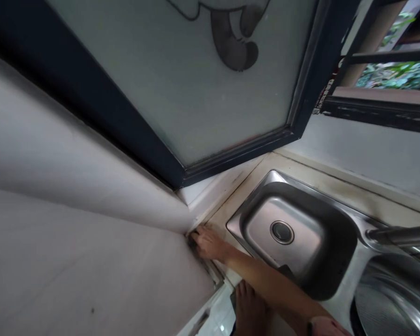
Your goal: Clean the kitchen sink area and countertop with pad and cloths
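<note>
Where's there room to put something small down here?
The basin floor around the drain, and the counter strip between sink rim and window wall, look bare. Crowded: around the hand near the other wall, and near the faucet, where round metalware sits.

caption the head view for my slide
A hand at the edge of the countertop by the wall, beside a stainless steel sink.

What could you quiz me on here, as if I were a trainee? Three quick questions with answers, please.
1. Where is the reaching hand?
2. True or false: the frosted glass panel has a dark frame.
3. Fill in the blank: the round fitting in the floor of the steel sink is the ____.

Key:
1. Low in the corner where the countertop meets the white wall; what its fingertips touch is too unclear to name.
2. True.
3. Drain.
</note>
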The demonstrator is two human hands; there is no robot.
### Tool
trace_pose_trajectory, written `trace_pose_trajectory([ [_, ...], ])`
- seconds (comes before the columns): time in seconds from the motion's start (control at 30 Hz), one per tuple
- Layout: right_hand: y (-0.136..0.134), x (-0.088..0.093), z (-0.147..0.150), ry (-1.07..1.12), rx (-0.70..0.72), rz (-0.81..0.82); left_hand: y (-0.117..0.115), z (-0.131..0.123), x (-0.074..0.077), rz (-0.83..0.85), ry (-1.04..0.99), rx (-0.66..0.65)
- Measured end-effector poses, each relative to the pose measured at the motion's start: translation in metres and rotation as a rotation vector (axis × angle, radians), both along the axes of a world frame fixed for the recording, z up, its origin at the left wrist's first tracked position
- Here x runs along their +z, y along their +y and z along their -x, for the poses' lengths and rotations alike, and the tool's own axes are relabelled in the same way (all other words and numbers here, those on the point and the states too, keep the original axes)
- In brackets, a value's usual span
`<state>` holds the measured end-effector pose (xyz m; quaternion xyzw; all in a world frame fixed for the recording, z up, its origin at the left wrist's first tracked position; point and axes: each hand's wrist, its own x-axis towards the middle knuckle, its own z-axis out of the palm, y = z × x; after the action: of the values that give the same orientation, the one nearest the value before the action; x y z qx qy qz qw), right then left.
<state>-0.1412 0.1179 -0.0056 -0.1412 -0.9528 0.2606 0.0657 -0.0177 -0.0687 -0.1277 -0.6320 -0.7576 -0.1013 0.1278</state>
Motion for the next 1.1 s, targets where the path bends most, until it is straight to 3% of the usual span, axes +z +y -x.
trace_pose_trajectory([
  [0.13,-0.007,-0.019,-0.02,-0.053,-0.029,-0.025,0.005,0.003,0.011,-0.077,-0.026,0.035],
  [0.3,-0.006,-0.029,-0.009,0.007,-0.03,-0.154,0.011,0.001,0.022,-0.073,-0.082,0.027],
  [0.4,0.036,-0.031,-0.015,-0.031,-0.064,-0.186,0.014,0.001,0.027,-0.017,-0.182,0.04],
  [0.57,0.144,-0.029,-0.056,-0.197,-0.244,-0.151,0.015,0.0,0.031,-0.015,-0.187,0.034],
  [0.67,0.171,-0.024,-0.068,-0.247,-0.351,-0.142,0.016,-0.001,0.036,0.004,-0.229,0.035],
  [0.73,0.161,-0.022,-0.064,-0.259,-0.425,-0.113,0.017,0.0,0.039,-0.005,-0.269,0.027],
  [0.83,0.118,-0.022,-0.046,-0.233,-0.477,-0.073,0.018,0.001,0.04,-0.036,-0.265,0.02],
  [1.0,0.045,-0.029,-0.021,-0.121,-0.323,-0.059,0.02,0.001,0.035,-0.062,-0.234,0.066],
  [1.1,0.044,-0.031,-0.019,-0.06,-0.212,-0.097,0.022,0.003,0.037,-0.063,-0.212,0.06],
])
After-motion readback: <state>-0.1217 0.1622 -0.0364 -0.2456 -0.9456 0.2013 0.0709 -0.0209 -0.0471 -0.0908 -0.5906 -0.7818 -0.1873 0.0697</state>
